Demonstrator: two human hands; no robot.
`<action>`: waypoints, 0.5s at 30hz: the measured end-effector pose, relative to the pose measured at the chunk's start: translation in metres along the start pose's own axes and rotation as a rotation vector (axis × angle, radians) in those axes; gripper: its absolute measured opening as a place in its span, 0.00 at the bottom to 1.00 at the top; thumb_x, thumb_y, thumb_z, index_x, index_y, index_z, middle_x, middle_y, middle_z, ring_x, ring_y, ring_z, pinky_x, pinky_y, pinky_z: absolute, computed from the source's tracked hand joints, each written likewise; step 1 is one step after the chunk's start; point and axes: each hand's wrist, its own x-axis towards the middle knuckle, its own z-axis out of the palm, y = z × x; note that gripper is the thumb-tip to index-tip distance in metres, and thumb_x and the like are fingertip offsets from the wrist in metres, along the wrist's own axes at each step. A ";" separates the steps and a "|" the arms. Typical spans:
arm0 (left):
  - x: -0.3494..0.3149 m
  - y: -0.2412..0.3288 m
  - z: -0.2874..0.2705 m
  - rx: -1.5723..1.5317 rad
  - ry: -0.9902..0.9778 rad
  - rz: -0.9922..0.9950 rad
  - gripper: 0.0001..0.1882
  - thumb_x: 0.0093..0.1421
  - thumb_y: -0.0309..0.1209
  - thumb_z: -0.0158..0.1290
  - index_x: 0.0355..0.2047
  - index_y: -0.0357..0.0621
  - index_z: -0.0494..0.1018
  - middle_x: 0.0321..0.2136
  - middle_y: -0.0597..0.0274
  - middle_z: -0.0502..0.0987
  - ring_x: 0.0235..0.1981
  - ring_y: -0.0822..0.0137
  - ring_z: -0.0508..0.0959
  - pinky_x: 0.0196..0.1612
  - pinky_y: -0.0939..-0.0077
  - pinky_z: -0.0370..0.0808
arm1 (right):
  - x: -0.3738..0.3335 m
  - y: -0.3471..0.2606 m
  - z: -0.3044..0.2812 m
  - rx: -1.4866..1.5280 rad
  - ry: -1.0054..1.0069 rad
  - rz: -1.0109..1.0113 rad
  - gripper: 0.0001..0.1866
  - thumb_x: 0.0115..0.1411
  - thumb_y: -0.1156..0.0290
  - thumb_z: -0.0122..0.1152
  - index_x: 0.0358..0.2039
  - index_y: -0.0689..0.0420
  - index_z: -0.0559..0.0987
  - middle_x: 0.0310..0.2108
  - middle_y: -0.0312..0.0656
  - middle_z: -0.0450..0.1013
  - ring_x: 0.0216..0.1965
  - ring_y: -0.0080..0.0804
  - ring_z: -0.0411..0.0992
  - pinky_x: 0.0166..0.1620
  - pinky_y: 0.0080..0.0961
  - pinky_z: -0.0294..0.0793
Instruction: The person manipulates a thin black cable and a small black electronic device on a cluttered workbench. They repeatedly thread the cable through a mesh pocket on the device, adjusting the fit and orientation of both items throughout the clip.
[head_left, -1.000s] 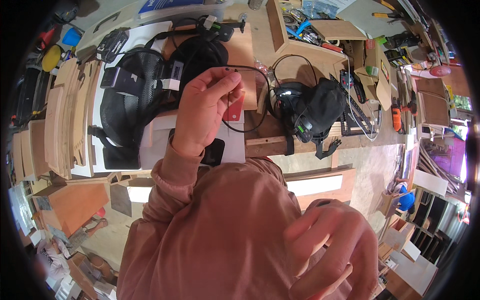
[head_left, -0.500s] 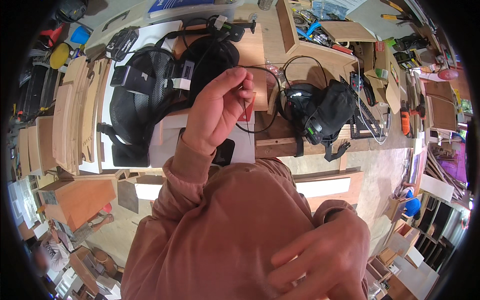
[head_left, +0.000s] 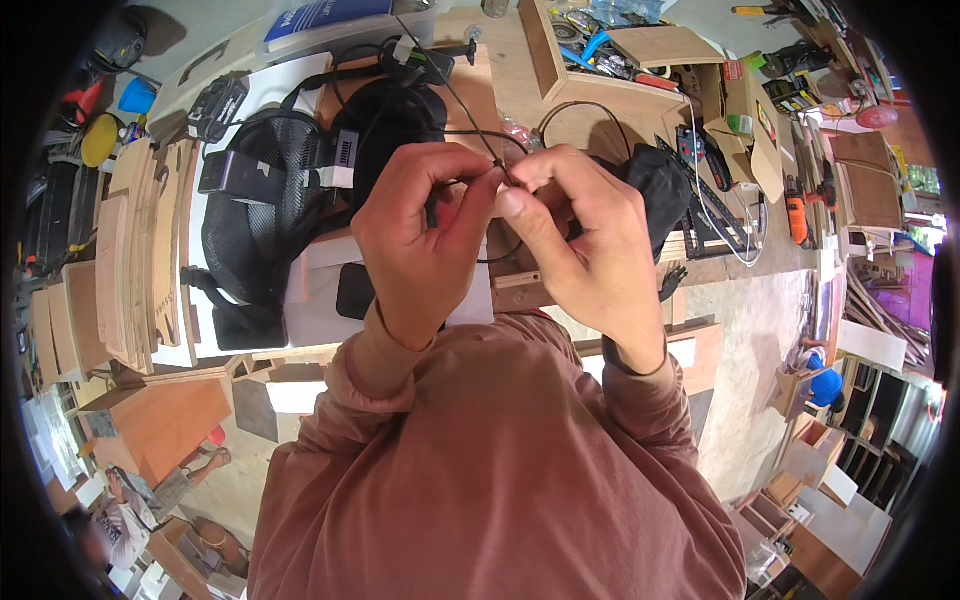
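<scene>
Left hand and right hand, fingers curled, pinch a thin black strand at their meeting fingertips.

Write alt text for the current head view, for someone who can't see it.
A person's left hand and right hand pinch a thin black strand above a cluttered wooden workbench. Black mesh gear lies to the left, and a black fabric bundle sits partly hidden behind the right hand.

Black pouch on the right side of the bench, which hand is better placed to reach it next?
Probably right: the right hand looks nearer and partly overlaps the black pouch in this view, while the left hand sits farther left. Both hands meet at the thin black cord.
</scene>
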 end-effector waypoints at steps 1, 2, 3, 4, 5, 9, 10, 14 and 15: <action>0.000 0.001 -0.001 0.043 -0.005 0.015 0.07 0.57 0.18 0.65 0.35 0.40 0.81 0.35 0.61 0.82 0.26 0.75 0.76 0.28 0.82 0.72 | 0.002 0.007 0.004 -0.009 0.009 -0.071 0.08 0.66 0.72 0.67 0.36 0.62 0.78 0.27 0.44 0.75 0.23 0.30 0.75 0.28 0.28 0.72; 0.000 0.003 -0.003 0.086 -0.010 0.030 0.08 0.57 0.18 0.65 0.36 0.40 0.81 0.35 0.60 0.83 0.26 0.74 0.77 0.28 0.81 0.72 | 0.003 0.013 0.006 -0.017 0.019 -0.142 0.07 0.67 0.72 0.67 0.35 0.62 0.78 0.26 0.44 0.74 0.23 0.30 0.74 0.27 0.28 0.72; 0.000 0.006 -0.004 0.129 -0.014 0.045 0.08 0.57 0.18 0.66 0.37 0.40 0.82 0.35 0.60 0.83 0.26 0.73 0.78 0.28 0.81 0.72 | 0.004 0.017 0.007 0.012 0.016 -0.163 0.07 0.67 0.73 0.65 0.34 0.62 0.77 0.25 0.45 0.72 0.20 0.32 0.71 0.25 0.29 0.70; 0.000 0.007 -0.003 0.129 -0.008 0.025 0.09 0.57 0.18 0.66 0.37 0.40 0.82 0.34 0.60 0.83 0.25 0.74 0.77 0.27 0.81 0.72 | 0.003 0.016 0.007 0.034 -0.001 -0.117 0.07 0.67 0.73 0.64 0.33 0.62 0.77 0.24 0.44 0.71 0.19 0.32 0.70 0.25 0.28 0.69; -0.001 0.008 -0.002 0.128 -0.001 0.006 0.09 0.57 0.18 0.66 0.38 0.40 0.82 0.34 0.60 0.83 0.25 0.74 0.77 0.26 0.81 0.72 | 0.002 0.015 0.008 0.056 -0.019 -0.071 0.08 0.67 0.73 0.64 0.33 0.62 0.77 0.23 0.44 0.71 0.19 0.32 0.69 0.24 0.28 0.68; -0.007 0.018 -0.005 0.168 -0.088 -0.115 0.10 0.60 0.14 0.63 0.41 0.36 0.83 0.38 0.62 0.83 0.33 0.80 0.76 0.33 0.85 0.69 | -0.001 0.019 0.008 0.113 -0.050 0.021 0.07 0.67 0.74 0.62 0.31 0.62 0.77 0.21 0.42 0.70 0.18 0.28 0.65 0.24 0.26 0.67; -0.008 0.018 -0.006 0.157 -0.083 -0.112 0.09 0.60 0.15 0.63 0.40 0.36 0.83 0.37 0.62 0.83 0.32 0.80 0.75 0.32 0.85 0.68 | -0.003 0.018 0.009 0.133 -0.054 0.048 0.07 0.67 0.74 0.62 0.31 0.62 0.77 0.21 0.42 0.70 0.19 0.27 0.65 0.24 0.26 0.67; -0.013 0.018 -0.008 0.161 -0.080 -0.087 0.08 0.60 0.16 0.63 0.39 0.38 0.84 0.35 0.64 0.83 0.29 0.81 0.74 0.28 0.84 0.65 | -0.011 0.016 0.009 0.207 -0.070 0.155 0.08 0.68 0.73 0.61 0.31 0.62 0.77 0.22 0.42 0.72 0.20 0.23 0.66 0.25 0.25 0.67; -0.014 0.018 -0.007 0.174 -0.083 -0.078 0.08 0.60 0.17 0.63 0.39 0.38 0.84 0.35 0.64 0.83 0.29 0.81 0.74 0.28 0.84 0.64 | -0.012 0.016 0.009 0.224 -0.073 0.182 0.08 0.68 0.73 0.61 0.31 0.62 0.77 0.22 0.41 0.73 0.20 0.23 0.66 0.25 0.25 0.67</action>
